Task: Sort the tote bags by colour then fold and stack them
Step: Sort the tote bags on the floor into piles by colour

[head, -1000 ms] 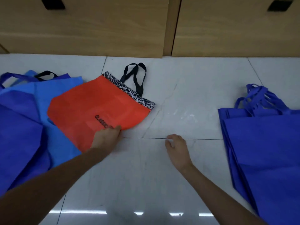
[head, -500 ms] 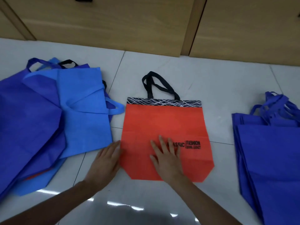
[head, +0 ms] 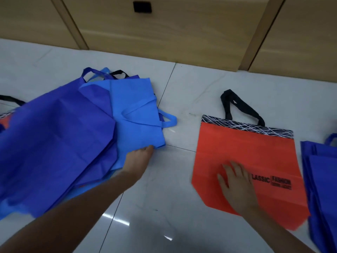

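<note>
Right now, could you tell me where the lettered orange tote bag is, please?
Head view, right of centre: the orange tote bag lies flat on the floor under the right hand, beside the dark blue stack.

- Orange non-woven tote bag (head: 237,148) with a black-and-white scribble band and black handles: flat on the floor at right, print side up, handles pointing away.
- Light-blue non-woven tote bag (head: 135,106): on the right side of the left heap, one handle across its face.
- Dark-blue non-woven tote bags (head: 54,134): loose, overlapping, in the left heap.
- Second orange tote bag (head: 4,121): far left, mostly covered.
- Stack of dark-blue tote bags (head: 321,170): right edge, just beside the orange one.
</note>
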{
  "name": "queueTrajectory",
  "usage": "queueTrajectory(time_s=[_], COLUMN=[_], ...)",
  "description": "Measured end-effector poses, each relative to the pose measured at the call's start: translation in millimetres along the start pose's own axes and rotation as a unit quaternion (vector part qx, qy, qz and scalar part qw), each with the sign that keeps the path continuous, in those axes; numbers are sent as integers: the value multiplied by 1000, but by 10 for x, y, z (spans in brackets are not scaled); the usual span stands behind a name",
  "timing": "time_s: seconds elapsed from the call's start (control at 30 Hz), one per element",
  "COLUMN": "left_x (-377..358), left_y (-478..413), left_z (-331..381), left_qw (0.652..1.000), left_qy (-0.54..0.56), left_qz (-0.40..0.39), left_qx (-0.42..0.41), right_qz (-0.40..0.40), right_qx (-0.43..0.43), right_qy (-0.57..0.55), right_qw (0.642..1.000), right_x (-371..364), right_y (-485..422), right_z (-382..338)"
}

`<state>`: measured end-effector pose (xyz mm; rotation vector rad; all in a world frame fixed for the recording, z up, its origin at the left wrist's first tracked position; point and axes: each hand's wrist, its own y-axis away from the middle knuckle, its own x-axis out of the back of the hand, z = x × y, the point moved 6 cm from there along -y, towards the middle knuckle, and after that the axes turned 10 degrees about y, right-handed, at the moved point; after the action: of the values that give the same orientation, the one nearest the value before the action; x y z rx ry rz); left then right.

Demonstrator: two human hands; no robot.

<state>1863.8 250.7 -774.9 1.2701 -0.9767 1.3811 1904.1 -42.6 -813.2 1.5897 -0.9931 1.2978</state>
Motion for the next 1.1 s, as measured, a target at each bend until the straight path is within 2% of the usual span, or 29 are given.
queueTrajectory(time_s=[0.07, 0.1, 0.13, 0.17, 0.23, 0.27, 0.3, 0.33, 0.4, 0.43, 0.53, 0.63, 0.7, 0.8, 0.9, 1.0, 1.1], left_x=[66, 45, 24, 63, 29, -5, -32, -70, -133, -157, -164, -294, -320, -243, -256, -316, -321], left_y=[-3, 20, 42, 63, 112, 108, 99, 82, 30, 12, -59, -60, 20, 96, 36, -67, -205], left_z=[128, 260, 435, 630, 876, 918, 912, 851, 655, 541, 202, -77, -287, -519, -657, -747, -855], left_qw=[985, 960, 916, 858, 723, 682, 681, 703, 787, 822, 898, 968, 984, 988, 986, 984, 984], left_qy=[161, 278, 398, 506, 663, 699, 701, 686, 606, 563, 437, 242, 149, 99, 25, -16, -61], left_qz=[44, 9, -32, -81, -175, -191, -183, -157, -81, -50, 1, -62, -81, -72, -123, -142, -127], left_qx=[33, 41, 29, 29, 79, 102, 107, 108, 80, 70, 49, 19, 55, 97, 107, 105, 110], right_qz=[-24, -54, -107, -154, -176, -153, -119, -81, -5, 15, 5, -60, -83, -63, -58, 23, 99], right_qx=[9, -2, -10, -20, -33, -46, -66, -87, -108, -105, -100, -147, -183, -236, -264, -269, -288], right_qy=[-152, -267, -384, -484, -611, -643, -644, -616, -526, -494, -493, -489, -456, -423, -390, -355, -404], right_qw=[988, 962, 917, 861, 771, 749, 753, 779, 844, 863, 864, 857, 867, 873, 880, 895, 863], right_x=[131, 157, 164, 160, 77, 70, 62, 87, 165, 231, 413, 455, 402, 411, 514, 627, 630], right_y=[-46, -68, -87, -99, -130, -144, -147, -137, -155, -170, -238, -280, -305, -368, -376, -437, -565], right_z=[-277, -418, -588, -750, -906, -925, -893, -823, -648, -570, -283, 118, 481, 926, 1018, 964, 770])
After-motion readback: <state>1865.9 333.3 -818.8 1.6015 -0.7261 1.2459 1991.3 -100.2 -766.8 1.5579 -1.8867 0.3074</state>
